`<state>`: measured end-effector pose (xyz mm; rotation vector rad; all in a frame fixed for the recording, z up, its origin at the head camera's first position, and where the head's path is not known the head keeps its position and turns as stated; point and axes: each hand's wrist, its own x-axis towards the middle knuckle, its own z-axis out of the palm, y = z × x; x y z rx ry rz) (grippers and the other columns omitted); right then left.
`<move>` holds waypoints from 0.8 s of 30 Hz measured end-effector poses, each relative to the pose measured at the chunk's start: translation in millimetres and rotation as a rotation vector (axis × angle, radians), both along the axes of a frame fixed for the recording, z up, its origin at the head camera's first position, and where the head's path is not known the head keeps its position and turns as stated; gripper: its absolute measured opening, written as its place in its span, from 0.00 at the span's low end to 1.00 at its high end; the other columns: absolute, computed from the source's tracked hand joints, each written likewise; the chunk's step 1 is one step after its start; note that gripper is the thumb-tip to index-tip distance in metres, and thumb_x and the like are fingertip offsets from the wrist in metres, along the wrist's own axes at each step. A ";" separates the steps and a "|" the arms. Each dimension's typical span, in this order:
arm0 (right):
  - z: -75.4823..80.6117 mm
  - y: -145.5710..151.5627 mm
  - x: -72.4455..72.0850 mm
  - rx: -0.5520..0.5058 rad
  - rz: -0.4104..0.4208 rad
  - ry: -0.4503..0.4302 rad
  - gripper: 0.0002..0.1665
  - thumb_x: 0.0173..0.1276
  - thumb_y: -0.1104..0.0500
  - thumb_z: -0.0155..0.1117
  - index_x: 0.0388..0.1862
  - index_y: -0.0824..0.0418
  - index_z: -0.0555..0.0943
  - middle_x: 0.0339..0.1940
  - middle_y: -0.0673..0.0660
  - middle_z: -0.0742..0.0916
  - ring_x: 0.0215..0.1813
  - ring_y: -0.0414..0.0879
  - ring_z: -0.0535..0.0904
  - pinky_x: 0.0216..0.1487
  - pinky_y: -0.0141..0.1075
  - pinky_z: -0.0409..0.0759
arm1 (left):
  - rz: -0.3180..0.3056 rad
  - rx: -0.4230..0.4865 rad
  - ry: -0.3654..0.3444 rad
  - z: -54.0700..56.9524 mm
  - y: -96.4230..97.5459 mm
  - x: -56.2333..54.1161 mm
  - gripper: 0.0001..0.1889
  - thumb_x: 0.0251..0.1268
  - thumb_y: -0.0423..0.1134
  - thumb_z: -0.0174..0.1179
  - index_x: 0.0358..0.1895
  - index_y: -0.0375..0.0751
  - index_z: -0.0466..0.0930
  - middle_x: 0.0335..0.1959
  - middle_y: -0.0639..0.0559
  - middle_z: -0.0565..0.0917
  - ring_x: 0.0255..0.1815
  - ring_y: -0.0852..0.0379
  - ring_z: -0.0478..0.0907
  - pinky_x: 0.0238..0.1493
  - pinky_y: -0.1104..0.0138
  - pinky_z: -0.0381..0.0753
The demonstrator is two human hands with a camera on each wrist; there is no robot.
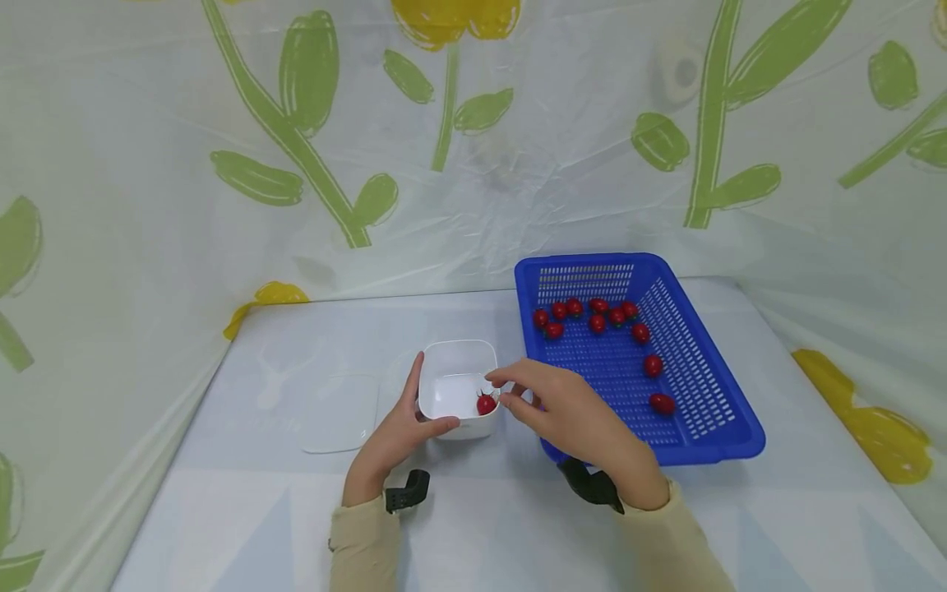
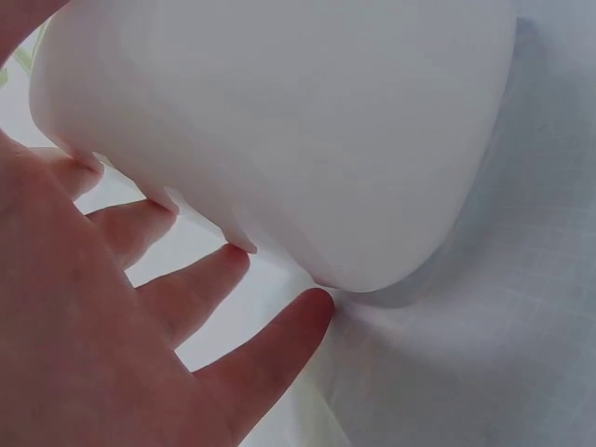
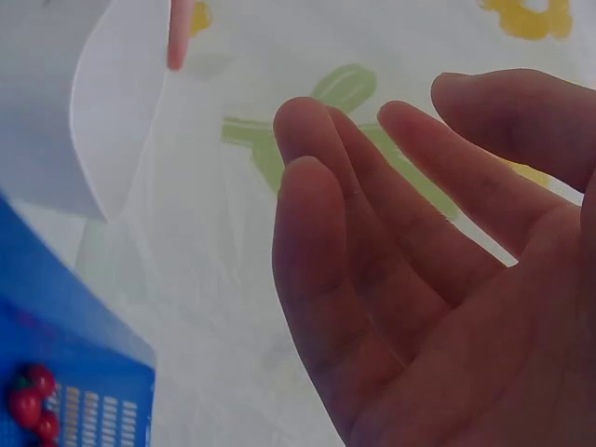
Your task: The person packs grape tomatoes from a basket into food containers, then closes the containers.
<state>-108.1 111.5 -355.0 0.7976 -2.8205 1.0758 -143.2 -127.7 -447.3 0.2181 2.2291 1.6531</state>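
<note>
Evidently, at the left of the desk (image 1: pixel 473 534), a clear, lid-like piece (image 1: pixel 342 411) is lying flat, near our left hand (image 1: pixel 399 436). That hand is holding the white container (image 1: pixel 466 429), its fingers along the left wall and its thumb at the near side. Inside, a tomato (image 1: pixel 486 404) is resting toward the near right corner. Just beside that rim, our right hand (image 1: pixel 573 403) is hovering with loosely bent fingers, grasping nothing. Farther right, the blue basket (image 1: pixel 703 455) is holding more tomatoes (image 1: pixel 653 365), mostly gathered at its far end.

For handling the fruit well, we are judging that the left hand should be bracing the wall lightly, without squeezing, while the right should be letting each tomato go low over the container's floor, so that none is bouncing or bruising.

In the left wrist view we are seeing fingertips meeting the outer wall, which the head view is hiding. The right wrist view is revealing a bare palm; only the head view is showing the tomato inside.
</note>
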 end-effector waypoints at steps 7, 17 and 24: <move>9.9 20.4 -10.0 0.085 -0.019 -0.023 0.17 0.64 0.56 0.58 0.52 0.47 0.76 0.41 0.42 0.81 0.36 0.34 0.74 0.33 0.27 0.75 | -0.003 0.007 -0.001 -0.4 -2.3 -0.8 0.56 0.47 0.47 0.67 0.68 0.65 0.28 0.70 0.51 0.43 0.61 0.46 0.59 0.57 0.54 0.63; 8.2 55.4 -38.8 0.086 -0.037 -0.112 0.16 0.66 0.54 0.55 0.52 0.50 0.76 0.45 0.47 0.81 0.44 0.41 0.76 0.43 0.39 0.77 | -0.004 -0.005 -0.002 1.8 -3.4 1.7 0.56 0.47 0.48 0.67 0.68 0.66 0.28 0.70 0.51 0.44 0.58 0.46 0.60 0.57 0.55 0.62; -10.5 85.8 -69.2 0.085 -0.106 -0.209 0.19 0.65 0.45 0.52 0.52 0.48 0.76 0.43 0.50 0.82 0.40 0.45 0.79 0.41 0.42 0.77 | 0.008 0.024 -0.004 -15.8 -4.8 -6.3 0.57 0.43 0.51 0.69 0.66 0.75 0.29 0.69 0.56 0.44 0.55 0.46 0.63 0.54 0.56 0.64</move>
